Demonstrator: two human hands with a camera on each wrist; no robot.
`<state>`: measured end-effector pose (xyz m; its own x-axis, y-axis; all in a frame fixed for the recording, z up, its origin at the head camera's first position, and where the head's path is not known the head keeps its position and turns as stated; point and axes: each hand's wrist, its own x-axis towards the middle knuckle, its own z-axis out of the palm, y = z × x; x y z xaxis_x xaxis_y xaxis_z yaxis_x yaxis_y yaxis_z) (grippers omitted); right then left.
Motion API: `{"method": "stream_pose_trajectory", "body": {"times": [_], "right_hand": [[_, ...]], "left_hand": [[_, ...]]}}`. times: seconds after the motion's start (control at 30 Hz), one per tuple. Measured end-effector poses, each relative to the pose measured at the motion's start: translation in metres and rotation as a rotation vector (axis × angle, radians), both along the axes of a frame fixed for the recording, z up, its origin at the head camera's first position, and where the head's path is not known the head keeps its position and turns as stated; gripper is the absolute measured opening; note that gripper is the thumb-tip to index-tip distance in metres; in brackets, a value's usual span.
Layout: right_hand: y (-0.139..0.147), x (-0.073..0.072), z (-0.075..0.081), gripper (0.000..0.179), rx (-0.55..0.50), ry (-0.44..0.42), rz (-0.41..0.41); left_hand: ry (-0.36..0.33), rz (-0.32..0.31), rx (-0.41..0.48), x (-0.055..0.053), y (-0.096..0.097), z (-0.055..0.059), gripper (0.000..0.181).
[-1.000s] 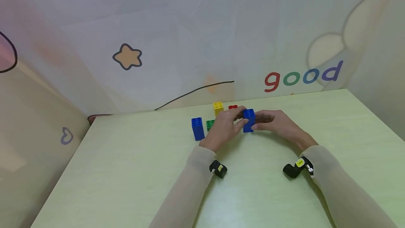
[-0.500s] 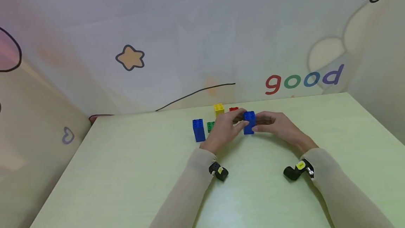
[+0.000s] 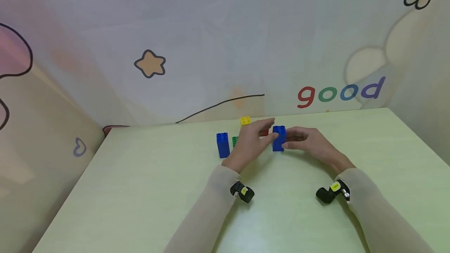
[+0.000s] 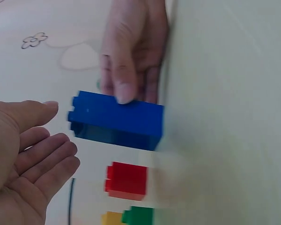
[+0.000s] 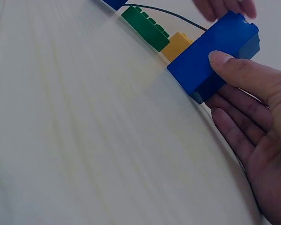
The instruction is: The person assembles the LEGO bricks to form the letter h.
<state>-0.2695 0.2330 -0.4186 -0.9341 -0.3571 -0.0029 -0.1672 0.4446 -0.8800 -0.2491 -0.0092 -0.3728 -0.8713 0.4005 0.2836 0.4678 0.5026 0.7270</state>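
A tall blue building block [image 3: 279, 139] with studs on top stands upright on the table between the two hands. My right hand [image 3: 313, 145] pinches it from the right; the right wrist view shows the thumb flat on one face of this block [image 5: 213, 58] and fingers behind it. To its left is my left hand [image 3: 251, 141], fingers extended and holding nothing. In the left wrist view a gap separates the left hand [image 4: 33, 154] from the block. Behind the left hand, a red block [image 4: 127, 180] is mostly hidden in the head view.
Left of the left hand stands another tall blue block [image 3: 223, 145]. Beside it are a green block [image 3: 234, 141], partly covered by the hand, and a yellow block [image 3: 245, 121] near the table's back edge. A printed wall sheet [image 3: 204, 50] rises behind the table [image 3: 140, 190].
The left hand's fingers have come off the blue block and spread apart, while the right hand stays on it. The head view has shifted slightly.
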Motion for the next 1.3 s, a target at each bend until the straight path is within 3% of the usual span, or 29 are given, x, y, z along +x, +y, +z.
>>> {"method": "stream_pose_trajectory", "body": {"times": [0.17,0.33,0.5,0.83,1.0,1.3], "right_hand": [[0.001,-0.001,0.001,0.061,-0.008,-0.01,-0.004],[0.001,-0.002,0.002,0.061,-0.005,-0.013,-0.007],[0.0,-0.004,0.001,0.062,-0.002,-0.013,-0.005],[0.001,-0.003,-0.001,0.064,0.011,-0.021,-0.008],[0.002,-0.002,0.0,0.063,0.02,-0.021,-0.019],[0.001,-0.002,0.0,0.063,0.018,-0.031,-0.02]], "left_hand": [[0.079,-0.011,0.057,0.006,-0.008,0.02,0.051],[0.104,-0.022,0.121,0.012,-0.022,0.03,0.05],[0.144,0.0,0.132,0.017,-0.04,0.034,0.046],[0.208,0.073,0.081,0.02,-0.078,0.03,0.047],[0.172,0.121,0.084,0.02,-0.097,0.028,0.049],[-0.004,0.181,0.175,0.014,-0.127,0.016,0.058]]}}
